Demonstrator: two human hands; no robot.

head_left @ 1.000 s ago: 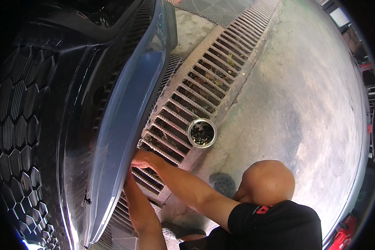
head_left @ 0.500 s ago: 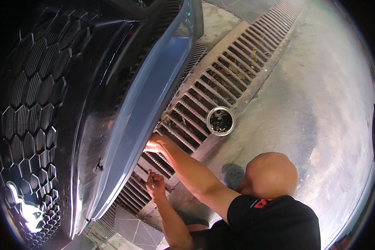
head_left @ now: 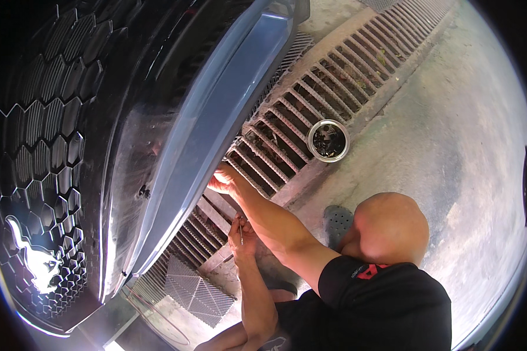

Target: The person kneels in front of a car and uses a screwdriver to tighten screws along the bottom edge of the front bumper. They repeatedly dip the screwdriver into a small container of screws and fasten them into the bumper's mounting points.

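Neither of my own hands shows in the head view. The hands here belong to another person in a black shirt (head_left: 386, 304), crouched beside a car's front end. One hand (head_left: 223, 178) of that person reaches up to the lower edge of the blue-grey bumper (head_left: 216, 117), its fingertips partly hidden there. The person's other hand (head_left: 243, 237), held lower down beneath the outstretched forearm, grips a slim metal tool (head_left: 241, 234); its exact kind I cannot make out.
A round bowl (head_left: 346, 140) of small dark pieces stands at the edge of a ribbed floor drain grate (head_left: 357, 82). Dark honeycomb grille (head_left: 32, 158) fills the left side. Ridged mats (head_left: 196, 286) lie below the bumper, concrete floor (head_left: 445, 134) to the right.
My view has shifted, so the bowl and grate appear farther up and right. The other person's tool-holding hand has come nearer to their outstretched forearm.
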